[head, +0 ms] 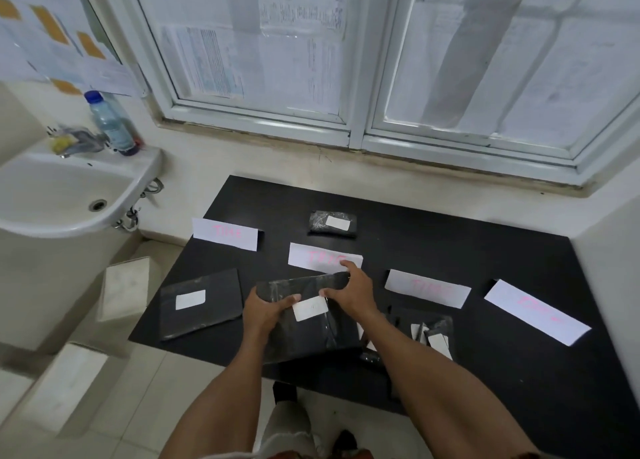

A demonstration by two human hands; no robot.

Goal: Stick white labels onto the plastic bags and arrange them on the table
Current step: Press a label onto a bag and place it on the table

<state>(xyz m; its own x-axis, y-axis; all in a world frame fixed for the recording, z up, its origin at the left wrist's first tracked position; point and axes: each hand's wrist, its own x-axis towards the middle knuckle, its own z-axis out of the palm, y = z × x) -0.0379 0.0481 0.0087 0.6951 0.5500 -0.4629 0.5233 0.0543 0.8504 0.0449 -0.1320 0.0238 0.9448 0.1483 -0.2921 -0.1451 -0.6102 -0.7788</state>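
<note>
**Grip.** Left hand (266, 311): thumb curled over the left edge of the black plastic bag (301, 337), clamping it. Right hand (349, 288): fingers hooked over the bag's far right corner, thumb lying just beside the white label (309, 308).

**Held item.** The bag spans the gap between both hands, above the near middle of the black table (485, 250). The label is already on its upper face. Its far edge runs left to right; its long axis cannot be told. Contents not discernible.

**Placement, judged.** An open spot lies ahead of the grip, past the middle paper card (322, 256). The right hand is the nearer to it.

**Already laid.**
- Left bag (207, 320), labelled, flat, just beside the left hand.
- Far bag (320, 221), labelled, beyond the middle card.

**Stock.** Heap of bags (438, 323), right of the right forearm.

**Markers.** Three further cards, pink lettering, illegible.
</note>
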